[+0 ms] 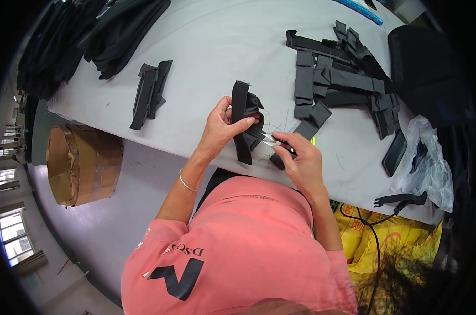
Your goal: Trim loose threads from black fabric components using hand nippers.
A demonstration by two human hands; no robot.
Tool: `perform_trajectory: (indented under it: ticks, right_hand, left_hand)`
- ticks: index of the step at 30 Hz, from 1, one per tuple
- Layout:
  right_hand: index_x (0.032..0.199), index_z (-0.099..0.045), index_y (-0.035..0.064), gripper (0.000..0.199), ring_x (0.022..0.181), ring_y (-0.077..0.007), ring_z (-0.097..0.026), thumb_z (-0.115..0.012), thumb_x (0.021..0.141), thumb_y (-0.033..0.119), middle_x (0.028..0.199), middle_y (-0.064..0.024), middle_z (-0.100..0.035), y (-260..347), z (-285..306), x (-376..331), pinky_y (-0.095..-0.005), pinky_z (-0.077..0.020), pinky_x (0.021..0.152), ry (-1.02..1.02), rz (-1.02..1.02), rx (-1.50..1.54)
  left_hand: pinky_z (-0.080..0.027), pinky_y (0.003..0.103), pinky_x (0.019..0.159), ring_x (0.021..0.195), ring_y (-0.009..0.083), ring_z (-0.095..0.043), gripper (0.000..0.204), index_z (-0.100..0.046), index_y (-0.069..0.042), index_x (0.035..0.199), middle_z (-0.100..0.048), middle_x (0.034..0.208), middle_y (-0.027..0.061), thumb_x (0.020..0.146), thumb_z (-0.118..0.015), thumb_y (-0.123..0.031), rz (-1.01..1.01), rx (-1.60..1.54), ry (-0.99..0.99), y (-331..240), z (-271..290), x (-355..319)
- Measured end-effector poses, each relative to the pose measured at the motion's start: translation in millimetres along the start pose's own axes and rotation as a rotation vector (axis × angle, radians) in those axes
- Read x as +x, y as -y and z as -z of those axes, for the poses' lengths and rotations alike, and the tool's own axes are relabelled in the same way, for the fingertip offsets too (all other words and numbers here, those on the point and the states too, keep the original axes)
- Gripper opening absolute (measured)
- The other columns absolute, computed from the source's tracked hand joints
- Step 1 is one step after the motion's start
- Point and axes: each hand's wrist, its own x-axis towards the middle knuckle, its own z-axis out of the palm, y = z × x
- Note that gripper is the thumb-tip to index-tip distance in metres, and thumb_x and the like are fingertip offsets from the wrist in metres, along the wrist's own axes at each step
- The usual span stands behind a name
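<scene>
In my left hand [223, 126] is a black fabric strap piece [241, 123], raised over the table near its front edge, fingers closed round it and thumb pressed across it. Loose threads stick out from its upper end and right side. My right hand [302, 157] grips a small pair of thread snips [270, 139], their silver blades pointing left at the strap piece's lower right edge. Whether the blades touch a thread is too small to tell. Just behind the right hand lies another black strap piece [313, 121].
More black strap pieces [348, 79] are heaped at the right, beside a clear plastic bag [427, 163] and a buckle strap [400, 199]. Two or so strap pieces [151, 94] lie at the left. Dark fabric [122, 37] covers the far left. A cardboard box [85, 164] stands on the floor; yellow sacks [385, 236] sit below right.
</scene>
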Motion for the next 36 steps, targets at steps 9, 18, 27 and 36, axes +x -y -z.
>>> perform_trajectory:
  ticks: [9, 18, 27, 36]
  right_hand:
    - [0.100, -0.067, 0.0154, 0.023, 0.073, -0.0215, -0.059, -0.066, 0.077, 0.013, 0.076, -0.0042, -0.059, -19, -32, 15, -0.0366, -0.0467, 0.063, -0.028, 0.308, -0.676]
    - [0.105, -0.068, 0.0188, 0.032, 0.072, -0.0249, -0.061, -0.059, 0.076, 0.008, 0.081, -0.0091, -0.057, -21, -39, 12, -0.0372, -0.0496, 0.060, 0.031, 0.227, -0.804]
    - [0.109, -0.067, 0.0288, 0.041, 0.071, -0.0258, -0.060, -0.058, 0.077, 0.006, 0.081, -0.0088, -0.053, -24, -38, 10, -0.0385, -0.0506, 0.057, 0.013, 0.139, -0.774]
    - [0.113, -0.065, 0.0326, 0.039, 0.066, -0.0240, -0.058, -0.060, 0.082, 0.010, 0.073, -0.0066, -0.051, -31, -7, 15, -0.0389, -0.0470, 0.055, -0.120, 0.042, -0.493]
  left_hand:
    - [-0.051, 0.026, 0.081, 0.092, 0.0127, -0.063, 0.040, -0.046, 0.002, 0.111, -0.066, 0.099, 0.0119, 0.082, -0.071, -0.012, 0.047, 0.059, -0.031, 29, -1, 5]
    - [-0.050, 0.026, 0.078, 0.090, 0.0106, -0.061, 0.040, -0.046, 0.002, 0.111, -0.065, 0.096, 0.0097, 0.082, -0.070, -0.012, 0.039, 0.078, -0.026, 41, 1, 8]
    - [-0.050, 0.026, 0.080, 0.091, 0.0121, -0.061, 0.040, -0.045, 0.003, 0.111, -0.064, 0.100, 0.0115, 0.082, -0.070, -0.011, 0.034, 0.064, -0.031, 41, 0, 10]
    - [-0.051, 0.025, 0.081, 0.092, 0.0132, -0.062, 0.040, -0.045, 0.003, 0.113, -0.063, 0.101, 0.0121, 0.083, -0.068, -0.010, 0.032, 0.046, -0.020, 45, 5, 12]
